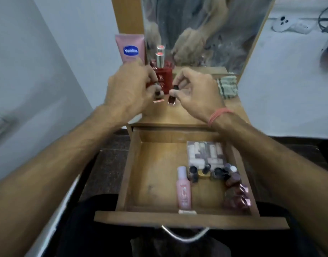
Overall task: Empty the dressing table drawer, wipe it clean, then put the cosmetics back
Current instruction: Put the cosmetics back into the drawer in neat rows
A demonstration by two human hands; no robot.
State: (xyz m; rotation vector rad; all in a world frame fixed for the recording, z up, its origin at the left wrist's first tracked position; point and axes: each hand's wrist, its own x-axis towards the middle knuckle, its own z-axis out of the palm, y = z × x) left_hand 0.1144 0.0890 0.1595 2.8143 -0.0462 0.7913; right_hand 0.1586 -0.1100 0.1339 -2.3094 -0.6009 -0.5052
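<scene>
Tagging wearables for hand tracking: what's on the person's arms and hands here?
Both forearms are bare to the frame edge, no sleeves in view. The right wrist carries a thin salmon-pink thread band, wrapped in several strands. The left hand and right hand show no gloves; no rings or watch can be made out in the blur.

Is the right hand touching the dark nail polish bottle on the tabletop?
Touching. The head view shows the right hand pinching the cap of the dark nail polish bottle between thumb and fingers.

left hand [130,88] hiding bottle top, drawer [133,164] contents blurred
</scene>
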